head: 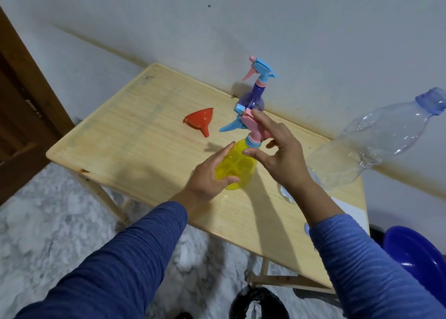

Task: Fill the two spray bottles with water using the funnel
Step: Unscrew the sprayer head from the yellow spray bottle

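A yellow spray bottle point(237, 164) with a pink and blue trigger head stands near the middle of the wooden table point(135, 135). My left hand point(210, 176) grips its yellow body. My right hand point(277, 147) is around the pink spray head, fingers spread on it. A purple spray bottle point(253, 99) with a blue and pink head stands behind, close to the wall. An orange funnel point(200, 120) lies on its side to the left of both bottles. A large clear water bottle point(376, 140) with a blue cap stands at the table's right side.
A blue plastic basin point(417, 253) sits low at the right, beside the table. A dark bag point(258, 304) lies on the marble floor under the near edge. A brown wooden door point(21, 106) is at the left. A white wall runs behind the table.
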`<state>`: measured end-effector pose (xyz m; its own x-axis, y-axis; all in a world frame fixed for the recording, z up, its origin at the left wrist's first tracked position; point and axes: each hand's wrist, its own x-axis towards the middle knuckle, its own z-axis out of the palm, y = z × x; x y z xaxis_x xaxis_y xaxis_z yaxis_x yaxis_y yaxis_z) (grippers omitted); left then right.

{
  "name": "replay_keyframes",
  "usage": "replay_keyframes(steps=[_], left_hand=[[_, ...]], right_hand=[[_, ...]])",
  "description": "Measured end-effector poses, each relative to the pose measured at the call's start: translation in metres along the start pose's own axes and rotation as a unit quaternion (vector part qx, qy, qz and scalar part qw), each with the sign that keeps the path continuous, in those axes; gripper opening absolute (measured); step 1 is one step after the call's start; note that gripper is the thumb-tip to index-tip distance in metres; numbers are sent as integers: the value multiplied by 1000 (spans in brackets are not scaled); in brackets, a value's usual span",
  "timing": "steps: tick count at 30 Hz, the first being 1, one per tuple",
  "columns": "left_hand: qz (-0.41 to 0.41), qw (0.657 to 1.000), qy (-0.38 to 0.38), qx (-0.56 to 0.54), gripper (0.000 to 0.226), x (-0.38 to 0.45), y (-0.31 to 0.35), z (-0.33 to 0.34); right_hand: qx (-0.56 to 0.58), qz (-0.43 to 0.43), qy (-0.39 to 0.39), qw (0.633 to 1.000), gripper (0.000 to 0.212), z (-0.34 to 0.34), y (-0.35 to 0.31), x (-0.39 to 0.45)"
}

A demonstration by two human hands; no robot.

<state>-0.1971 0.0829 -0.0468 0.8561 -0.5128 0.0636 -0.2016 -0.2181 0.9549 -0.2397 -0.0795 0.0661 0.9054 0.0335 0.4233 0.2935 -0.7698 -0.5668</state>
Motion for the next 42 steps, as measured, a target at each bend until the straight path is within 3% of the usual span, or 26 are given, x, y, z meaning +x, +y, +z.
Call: replay_keyframes(steps=[12, 16, 21, 25, 29, 35, 42], left_hand=[[-11, 1000, -9, 15, 82, 1, 4, -2], [-14, 1000, -11, 16, 84, 0, 5, -3], [-15, 1000, -11, 17, 83, -1, 8, -3], [-15, 1000, -9, 10, 83, -1, 9, -3], [-17, 1000, -9, 11, 84, -1, 9, -3], [-16, 1000, -11, 17, 85, -1, 8, -3], [-15, 1000, -13, 23, 84, -1, 9, -4]], right_hand=[[15, 20, 10, 1000, 55, -3, -2, 2], [0, 33, 4, 999, 66, -4, -1, 2], [34, 22, -16, 999, 63, -6, -3, 1], [20, 48, -11, 999, 76, -3, -3, 2], [30, 31, -5, 999, 64, -4, -3, 1], [35, 55, 15, 998, 66, 0, -5, 3], [86, 77, -14, 993, 70, 1, -7, 1]])
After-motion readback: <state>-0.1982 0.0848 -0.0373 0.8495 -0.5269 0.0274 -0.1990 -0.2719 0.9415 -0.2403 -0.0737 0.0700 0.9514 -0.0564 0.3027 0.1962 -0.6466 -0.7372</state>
